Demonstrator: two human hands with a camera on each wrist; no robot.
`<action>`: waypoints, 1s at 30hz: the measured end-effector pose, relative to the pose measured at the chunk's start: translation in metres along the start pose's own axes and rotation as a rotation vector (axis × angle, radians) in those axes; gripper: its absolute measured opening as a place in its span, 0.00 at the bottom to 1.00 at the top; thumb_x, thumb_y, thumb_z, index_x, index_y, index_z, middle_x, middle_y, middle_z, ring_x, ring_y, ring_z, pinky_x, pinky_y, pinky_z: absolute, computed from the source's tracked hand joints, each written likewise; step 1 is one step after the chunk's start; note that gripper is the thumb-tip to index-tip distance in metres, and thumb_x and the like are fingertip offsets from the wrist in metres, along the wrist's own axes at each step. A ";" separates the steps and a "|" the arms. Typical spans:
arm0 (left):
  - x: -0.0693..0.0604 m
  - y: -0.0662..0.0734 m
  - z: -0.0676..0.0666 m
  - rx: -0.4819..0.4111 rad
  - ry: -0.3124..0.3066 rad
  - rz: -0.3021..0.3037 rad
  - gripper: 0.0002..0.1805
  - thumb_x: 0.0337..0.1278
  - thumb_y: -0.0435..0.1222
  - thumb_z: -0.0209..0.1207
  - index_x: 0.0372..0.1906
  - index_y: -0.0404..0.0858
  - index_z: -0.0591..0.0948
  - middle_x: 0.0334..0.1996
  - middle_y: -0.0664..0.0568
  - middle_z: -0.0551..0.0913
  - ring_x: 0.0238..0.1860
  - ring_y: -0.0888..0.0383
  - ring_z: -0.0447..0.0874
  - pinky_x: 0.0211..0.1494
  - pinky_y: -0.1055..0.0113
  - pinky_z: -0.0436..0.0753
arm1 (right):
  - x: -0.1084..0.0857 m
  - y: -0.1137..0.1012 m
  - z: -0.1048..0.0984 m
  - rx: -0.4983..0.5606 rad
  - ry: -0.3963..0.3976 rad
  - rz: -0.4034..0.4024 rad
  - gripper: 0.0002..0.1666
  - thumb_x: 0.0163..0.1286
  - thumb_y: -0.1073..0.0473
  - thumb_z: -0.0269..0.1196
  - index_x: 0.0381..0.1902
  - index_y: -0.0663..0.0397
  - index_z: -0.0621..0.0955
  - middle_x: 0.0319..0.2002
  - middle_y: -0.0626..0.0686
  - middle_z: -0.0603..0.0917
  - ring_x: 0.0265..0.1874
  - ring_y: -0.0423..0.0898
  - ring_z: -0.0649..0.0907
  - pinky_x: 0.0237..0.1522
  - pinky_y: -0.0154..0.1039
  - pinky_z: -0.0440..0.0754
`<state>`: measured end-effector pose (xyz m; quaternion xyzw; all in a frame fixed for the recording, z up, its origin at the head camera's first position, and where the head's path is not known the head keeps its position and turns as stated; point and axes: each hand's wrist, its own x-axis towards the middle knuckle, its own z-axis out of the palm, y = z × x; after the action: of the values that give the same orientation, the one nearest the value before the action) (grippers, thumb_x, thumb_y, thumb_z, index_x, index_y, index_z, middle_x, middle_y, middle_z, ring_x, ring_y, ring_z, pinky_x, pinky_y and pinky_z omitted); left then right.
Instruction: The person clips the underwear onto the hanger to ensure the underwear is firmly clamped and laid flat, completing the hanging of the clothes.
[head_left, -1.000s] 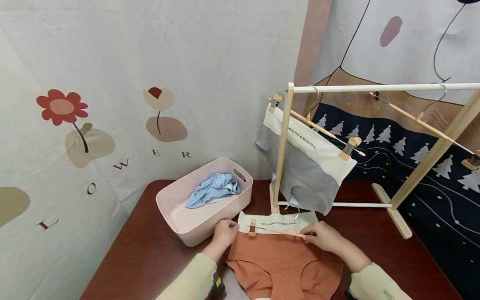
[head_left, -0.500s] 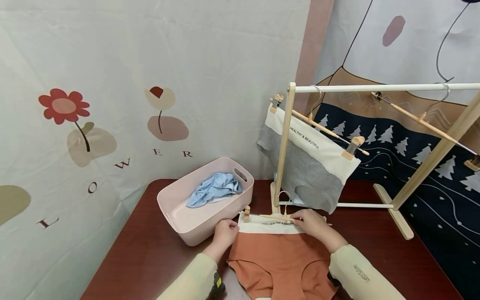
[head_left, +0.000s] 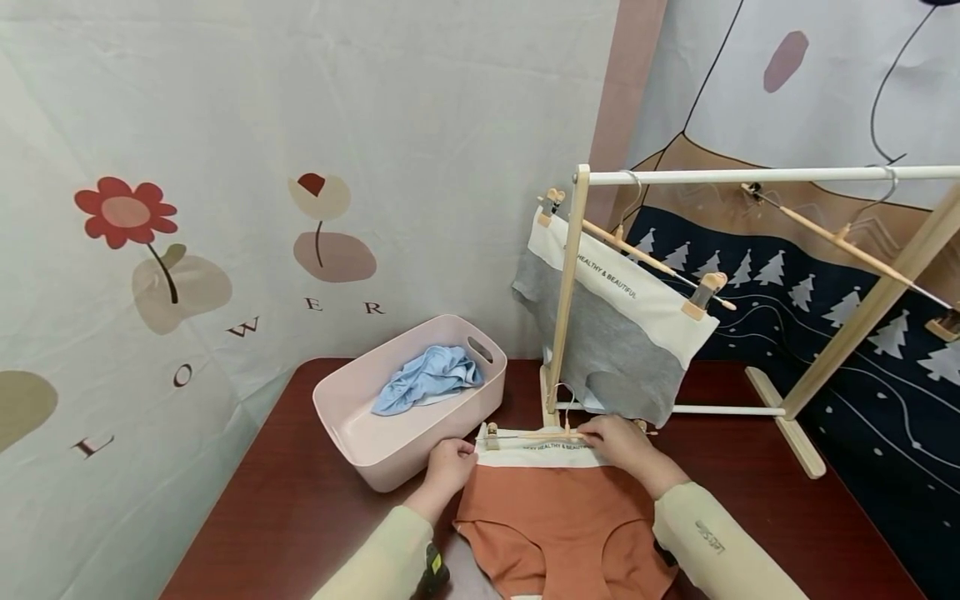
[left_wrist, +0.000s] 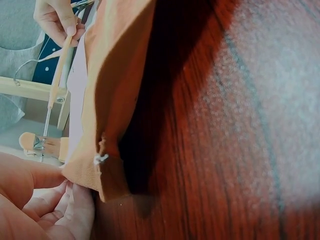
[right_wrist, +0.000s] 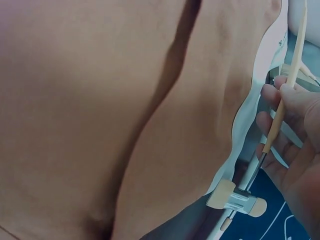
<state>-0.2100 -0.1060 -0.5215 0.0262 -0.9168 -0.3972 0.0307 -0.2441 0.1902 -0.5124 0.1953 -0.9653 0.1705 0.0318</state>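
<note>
Orange-brown underpants with a white printed waistband lie spread on the table. My left hand pinches the waistband's left corner; the left wrist view shows thumb and fingers on the fabric's edge. My right hand grips the bar of a wooden clip hanger, which lies across the waistband's top. Its left clip is at the waistband near my left hand. In the right wrist view the other clip sits by the waistband's far corner; whether it bites the cloth, I cannot tell.
A pink basket holding blue cloth stands beside my left hand. Behind the underpants rises a clothes rack bearing grey underpants on a clip hanger. Another hanger hangs from the rack's right side.
My right hand has moved the hanger up and away from me, from the waistband's lower edge to its top edge. My left hand keeps its hold on the corner.
</note>
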 end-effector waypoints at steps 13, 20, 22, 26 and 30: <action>-0.001 -0.001 -0.001 -0.011 0.004 0.012 0.05 0.50 0.30 0.61 0.27 0.30 0.85 0.26 0.44 0.85 0.28 0.53 0.81 0.33 0.63 0.79 | 0.005 -0.005 0.009 -0.085 0.035 -0.034 0.05 0.62 0.55 0.65 0.36 0.42 0.87 0.36 0.44 0.83 0.35 0.44 0.82 0.33 0.39 0.78; -0.002 -0.001 -0.001 -0.013 0.013 0.031 0.05 0.49 0.29 0.61 0.27 0.30 0.84 0.25 0.43 0.85 0.27 0.53 0.81 0.33 0.63 0.80 | 0.007 -0.006 0.008 -0.091 0.052 -0.024 0.08 0.63 0.54 0.65 0.40 0.43 0.86 0.40 0.45 0.83 0.39 0.45 0.83 0.36 0.41 0.80; -0.002 -0.001 -0.001 -0.018 0.010 0.034 0.05 0.49 0.29 0.61 0.27 0.30 0.84 0.25 0.43 0.85 0.27 0.53 0.81 0.32 0.64 0.80 | 0.007 -0.007 0.009 -0.103 0.040 -0.004 0.09 0.63 0.53 0.64 0.41 0.42 0.86 0.40 0.44 0.83 0.39 0.45 0.83 0.35 0.41 0.80; -0.001 0.000 -0.001 -0.026 0.004 0.039 0.05 0.49 0.29 0.61 0.27 0.29 0.85 0.25 0.43 0.85 0.26 0.54 0.81 0.32 0.64 0.79 | 0.008 -0.008 0.010 -0.128 0.038 0.003 0.09 0.63 0.53 0.64 0.40 0.42 0.86 0.37 0.44 0.82 0.36 0.44 0.82 0.33 0.39 0.79; 0.000 0.001 -0.001 -0.028 0.006 0.019 0.05 0.49 0.29 0.61 0.28 0.29 0.84 0.26 0.43 0.85 0.27 0.54 0.81 0.32 0.64 0.79 | 0.009 -0.010 0.010 -0.136 0.047 -0.006 0.05 0.62 0.54 0.65 0.37 0.42 0.86 0.34 0.44 0.81 0.32 0.44 0.81 0.30 0.39 0.77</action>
<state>-0.2095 -0.1061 -0.5204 0.0180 -0.9113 -0.4096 0.0376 -0.2483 0.1749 -0.5174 0.1916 -0.9730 0.1088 0.0682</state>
